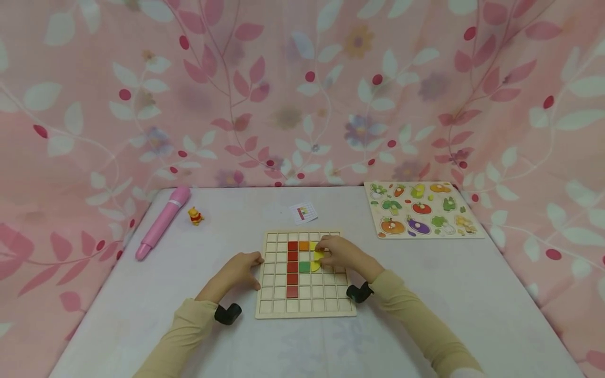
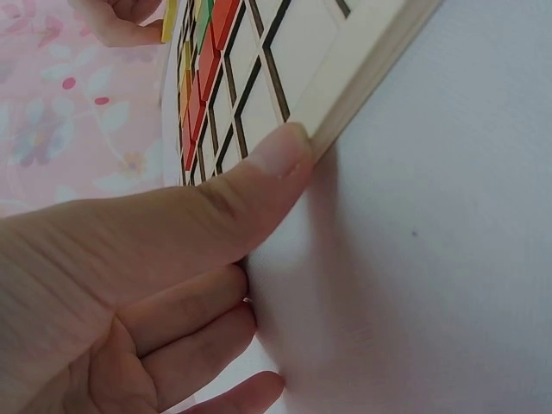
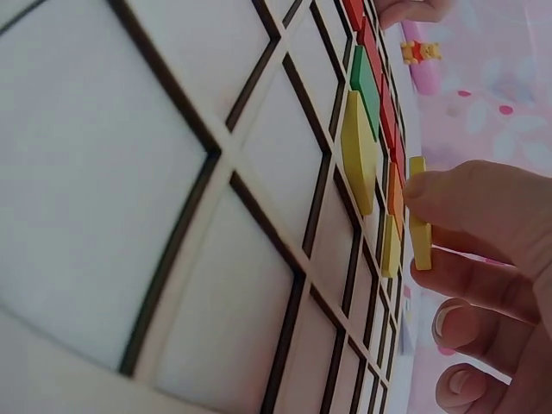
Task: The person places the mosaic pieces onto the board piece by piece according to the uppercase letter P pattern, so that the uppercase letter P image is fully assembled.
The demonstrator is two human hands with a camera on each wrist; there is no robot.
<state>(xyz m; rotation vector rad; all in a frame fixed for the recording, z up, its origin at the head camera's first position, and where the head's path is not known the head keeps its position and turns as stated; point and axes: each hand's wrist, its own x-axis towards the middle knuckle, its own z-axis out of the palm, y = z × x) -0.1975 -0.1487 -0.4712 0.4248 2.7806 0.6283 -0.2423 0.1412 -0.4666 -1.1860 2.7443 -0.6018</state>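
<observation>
A wooden grid board (image 1: 307, 314) lies on the white cloth. Red square tiles (image 1: 293, 266) form a column on it. To their right sit an orange tile (image 1: 304, 245) and a green tile (image 1: 304, 267). Beside the green one is a yellow tile with a rounded edge (image 3: 359, 155); another yellow tile (image 3: 391, 247) lies next to the orange. My right hand (image 1: 344, 253) pinches a third yellow tile (image 3: 421, 237) between thumb and fingers, raised over the grid. Along the board's left edge, my left hand (image 1: 238, 270) rests with thumb (image 2: 280, 155) and index fingertip against the side.
A small printed card (image 1: 303, 213) lies behind the board. At the back left are a pink microphone-like stick (image 1: 163, 223) and a small yellow bear figure (image 1: 195, 216). A vegetable peg puzzle (image 1: 420, 212) lies back right. A floral curtain (image 1: 293, 94) hangs behind the table.
</observation>
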